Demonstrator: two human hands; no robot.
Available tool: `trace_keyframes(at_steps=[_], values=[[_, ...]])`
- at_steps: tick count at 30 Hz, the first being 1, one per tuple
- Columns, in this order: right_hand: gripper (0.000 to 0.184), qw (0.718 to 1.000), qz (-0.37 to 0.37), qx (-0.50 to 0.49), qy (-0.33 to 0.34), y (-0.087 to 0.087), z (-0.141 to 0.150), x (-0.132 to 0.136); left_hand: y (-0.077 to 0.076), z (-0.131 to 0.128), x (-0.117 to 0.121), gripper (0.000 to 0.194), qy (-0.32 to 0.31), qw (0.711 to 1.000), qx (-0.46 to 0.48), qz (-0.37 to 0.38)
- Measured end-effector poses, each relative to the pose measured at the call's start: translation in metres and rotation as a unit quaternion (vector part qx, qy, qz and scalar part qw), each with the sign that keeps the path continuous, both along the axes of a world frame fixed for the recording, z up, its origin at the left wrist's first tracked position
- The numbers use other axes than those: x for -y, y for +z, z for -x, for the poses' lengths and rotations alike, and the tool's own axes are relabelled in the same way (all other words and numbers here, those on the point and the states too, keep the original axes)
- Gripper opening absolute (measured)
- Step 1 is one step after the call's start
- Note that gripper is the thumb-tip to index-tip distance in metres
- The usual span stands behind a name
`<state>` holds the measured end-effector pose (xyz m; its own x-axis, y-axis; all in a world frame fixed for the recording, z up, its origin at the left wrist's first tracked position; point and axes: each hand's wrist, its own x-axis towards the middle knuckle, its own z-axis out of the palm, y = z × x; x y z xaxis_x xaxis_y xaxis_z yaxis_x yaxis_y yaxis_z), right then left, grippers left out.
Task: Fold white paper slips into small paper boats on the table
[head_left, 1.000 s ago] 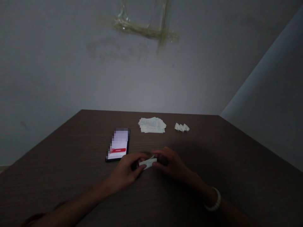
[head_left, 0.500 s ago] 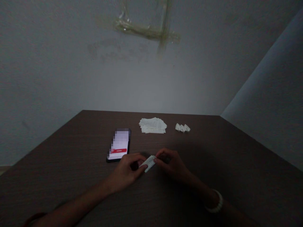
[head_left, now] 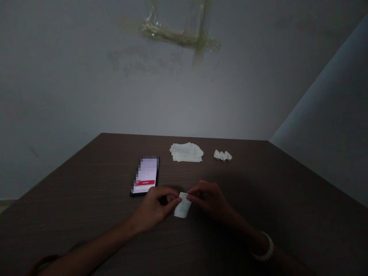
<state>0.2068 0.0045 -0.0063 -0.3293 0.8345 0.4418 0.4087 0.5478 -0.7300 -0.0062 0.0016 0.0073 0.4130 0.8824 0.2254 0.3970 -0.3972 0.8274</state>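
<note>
Between my two hands is a small white slip of printed paper (head_left: 183, 209), with lines of text facing up. My left hand (head_left: 155, 207) pinches its upper left edge between thumb and fingers. At the upper right corner, my right hand (head_left: 211, 197) grips the same slip, thumb on top. Farther back lies a loose stack of printed paper slips (head_left: 186, 152). To the right of that stack sit 3 small folded white paper pieces (head_left: 222, 155), side by side.
A phone (head_left: 146, 176) with a lit screen and a red bar lies left of the hands. The dark brown table (head_left: 86, 184) meets a grey wall (head_left: 184, 96) at its far edge. Tape strips (head_left: 175, 38) cling to the wall.
The slip has turned from a slant to nearly upright in view, and its printed face shows more broadly. Both hands keep their pinch and have shifted only slightly.
</note>
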Motion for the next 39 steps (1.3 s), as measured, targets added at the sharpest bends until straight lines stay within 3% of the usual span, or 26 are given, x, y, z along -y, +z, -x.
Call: trace_keyframes(at_steps=[4,10,14,22,39], values=[[0.015,0.999,0.011,-0.023,-0.023,-0.001,0.000,0.001,-0.003,-0.004,0.001,0.021,0.032,0.998,0.029,0.038],[0.027,0.983,0.157,-0.097,-0.004,-0.005,0.004,0.001,-0.007,-0.006,0.002,0.025,0.056,0.994,0.062,0.065],[0.024,0.976,0.186,-0.108,-0.006,-0.004,0.005,0.001,-0.006,-0.009,0.005,0.024,0.049,0.996,0.052,0.057],[0.025,0.978,0.171,-0.118,-0.007,-0.005,0.005,0.001,-0.011,-0.007,0.005,0.020,0.081,0.994,0.071,0.005],[0.020,0.995,0.075,-0.064,-0.022,-0.005,0.002,0.001,-0.010,-0.009,0.006,0.016,0.092,0.994,0.061,-0.021]])
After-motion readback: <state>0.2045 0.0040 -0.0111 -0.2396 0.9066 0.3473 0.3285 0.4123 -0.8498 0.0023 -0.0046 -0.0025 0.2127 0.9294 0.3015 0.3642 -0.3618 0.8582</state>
